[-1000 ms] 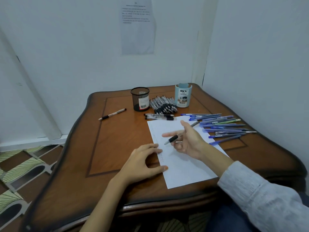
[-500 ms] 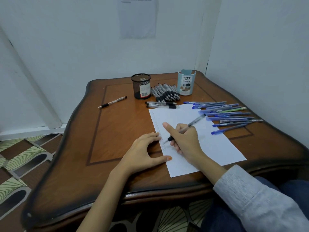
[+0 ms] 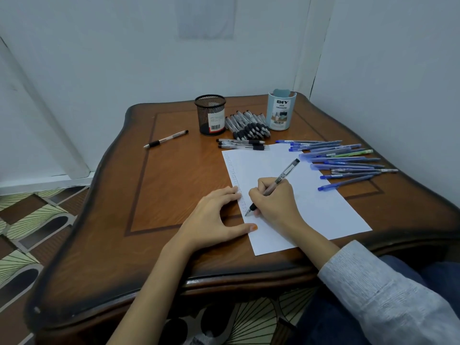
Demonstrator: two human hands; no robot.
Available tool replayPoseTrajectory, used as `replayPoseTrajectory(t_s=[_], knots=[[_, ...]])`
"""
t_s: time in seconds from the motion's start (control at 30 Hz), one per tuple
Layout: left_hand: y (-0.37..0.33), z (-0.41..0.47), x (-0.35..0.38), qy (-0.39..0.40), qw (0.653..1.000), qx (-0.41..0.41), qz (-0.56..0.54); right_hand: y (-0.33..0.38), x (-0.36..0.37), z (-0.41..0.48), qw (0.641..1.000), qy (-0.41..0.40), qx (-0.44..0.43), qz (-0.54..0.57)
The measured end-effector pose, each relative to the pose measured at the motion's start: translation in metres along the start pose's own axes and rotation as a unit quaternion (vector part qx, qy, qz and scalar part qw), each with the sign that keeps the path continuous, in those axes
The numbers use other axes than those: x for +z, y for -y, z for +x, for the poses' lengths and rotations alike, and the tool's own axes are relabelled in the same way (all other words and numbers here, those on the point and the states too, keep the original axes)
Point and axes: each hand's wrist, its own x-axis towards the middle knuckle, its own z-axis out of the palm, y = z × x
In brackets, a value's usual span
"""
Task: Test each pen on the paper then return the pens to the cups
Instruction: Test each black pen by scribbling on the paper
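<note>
At centre frame the right hand (image 3: 273, 202) gripped a pen (image 3: 276, 183), tip on the paper (image 3: 311, 207), while the left hand (image 3: 214, 217) pressed its fingers flat on the paper's edge

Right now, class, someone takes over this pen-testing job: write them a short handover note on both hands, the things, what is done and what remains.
Left hand: fingertips and thumb press the left edge of the paper.
Right hand: grips a black-grip pen, tip on the paper by a column of test marks.
Pens: black-grip heap between the black mesh cup and blue DIY cup; three pens at the paper's top edge; blue pens right; lone pen far left.
Done: one column of marks.
Left: finish testing; no pen shows in either cup, so all need returning.
</note>
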Motion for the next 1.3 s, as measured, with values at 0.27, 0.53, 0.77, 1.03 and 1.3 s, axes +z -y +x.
replayPoseTrajectory(t_s=[0.27,0.53,0.77,1.03,1.3], knots=[[-0.0019,-0.001,-0.0005,0.0,1.0,0.002,0.002,0.0004,0.0014,0.0,1.0,0.002,-0.002,0.002],[-0.0048,-0.0017,-0.0018,0.003,1.0,0.001,0.003,0.0029,0.001,-0.0003,1.0,-0.002,0.004,-0.004],[-0.0047,-0.0019,-0.0022,0.008,1.0,-0.002,0.006,0.0034,-0.0002,-0.001,1.0,-0.015,0.006,-0.001],[-0.0053,-0.0013,-0.0027,0.011,1.0,-0.002,0.008,0.0026,0.0,-0.0004,0.999,-0.031,0.006,0.004],[-0.0048,-0.0019,-0.0024,0.007,1.0,-0.005,0.006,0.0026,0.0011,-0.0001,0.999,-0.031,0.001,-0.01]])
